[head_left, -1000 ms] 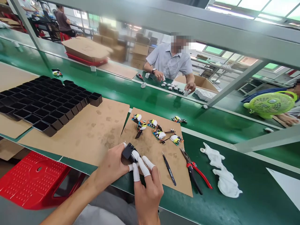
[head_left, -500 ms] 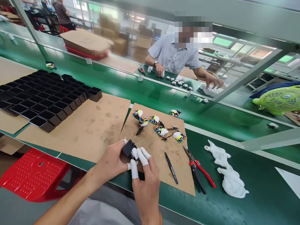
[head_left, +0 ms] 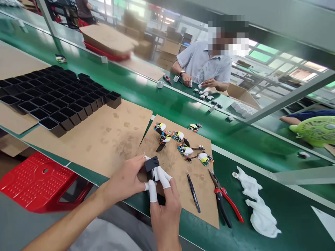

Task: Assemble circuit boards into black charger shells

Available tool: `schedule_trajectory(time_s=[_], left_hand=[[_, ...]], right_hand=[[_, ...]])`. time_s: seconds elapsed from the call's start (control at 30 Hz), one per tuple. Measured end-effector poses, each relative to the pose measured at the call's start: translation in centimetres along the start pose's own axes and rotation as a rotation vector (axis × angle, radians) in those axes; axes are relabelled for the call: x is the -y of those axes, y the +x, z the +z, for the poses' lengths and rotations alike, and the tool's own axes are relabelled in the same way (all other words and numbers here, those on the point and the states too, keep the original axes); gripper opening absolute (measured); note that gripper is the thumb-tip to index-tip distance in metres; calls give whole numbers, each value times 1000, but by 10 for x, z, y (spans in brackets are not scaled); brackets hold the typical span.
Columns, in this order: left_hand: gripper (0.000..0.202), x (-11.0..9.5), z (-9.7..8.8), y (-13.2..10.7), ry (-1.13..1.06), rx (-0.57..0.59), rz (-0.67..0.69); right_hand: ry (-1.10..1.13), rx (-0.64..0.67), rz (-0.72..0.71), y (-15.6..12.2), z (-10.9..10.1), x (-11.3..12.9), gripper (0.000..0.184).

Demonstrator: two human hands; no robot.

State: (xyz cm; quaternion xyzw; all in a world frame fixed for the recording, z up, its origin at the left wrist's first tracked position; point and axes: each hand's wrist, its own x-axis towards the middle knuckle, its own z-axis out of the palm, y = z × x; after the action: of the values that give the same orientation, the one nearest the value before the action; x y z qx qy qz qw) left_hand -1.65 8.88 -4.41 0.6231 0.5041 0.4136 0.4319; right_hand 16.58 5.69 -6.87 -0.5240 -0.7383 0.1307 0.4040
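My left hand (head_left: 125,176) and my right hand (head_left: 165,205) come together over the near edge of the cardboard, white finger cots on several fingertips. Between them is a small black plastic case (head_left: 151,163), tilted, its flat dark face up; the fingers cover most of its lower part. The left fingers grip it from the left side. From the right, the other hand's fingers press against it. Just beyond lie several small circuit boards (head_left: 185,150) with white and yellow parts. Black tweezers (head_left: 193,193) and red-and-black pliers (head_left: 222,198) rest to the right.
Many open black boxes (head_left: 62,96) stand in rows at the left on cardboard (head_left: 104,139). Crumpled white cloth-like pieces (head_left: 258,202) lie at the right. Across the green bench, a co-worker (head_left: 206,66) handles small white parts. A red stool (head_left: 39,181) is at lower left; a green fan (head_left: 318,130) stands at right.
The black case has turned slightly between my hands, its flat face now more level. The co-worker's outstretched hand has come back toward the other hand. The view has shifted a little.
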Motion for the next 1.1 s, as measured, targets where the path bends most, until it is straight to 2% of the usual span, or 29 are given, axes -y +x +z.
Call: schedule_trajectory(time_s=[0.1, 0.2, 0.4, 0.67, 0.8, 0.9, 1.0, 1.1], left_hand=[[22, -2, -1, 0, -2, -4, -18], [18, -4, -2, 1, -31, 12, -25], [21, -3, -2, 2, -19, 14, -1], [18, 0, -2, 2, 22, 9, 40], [20, 2, 2, 1, 107, 8, 53], [21, 5, 6, -1, 199, 3, 106], [27, 8, 9, -3, 298, -15, 184], [29, 11, 11, -4, 339, -45, 205]], right_hand=[[-3, -27, 17, 1, -1, 1, 39], [-25, -9, -50, 3, -2, 2, 34], [3, -9, -15, 3, -4, 2, 39], [-64, 24, -61, 3, -1, 4, 39], [21, -90, -42, 6, -8, 9, 35], [39, -165, -83, 14, -13, 17, 33], [-44, -149, -152, 26, -12, 28, 29], [-197, -147, -190, 36, -9, 36, 17]])
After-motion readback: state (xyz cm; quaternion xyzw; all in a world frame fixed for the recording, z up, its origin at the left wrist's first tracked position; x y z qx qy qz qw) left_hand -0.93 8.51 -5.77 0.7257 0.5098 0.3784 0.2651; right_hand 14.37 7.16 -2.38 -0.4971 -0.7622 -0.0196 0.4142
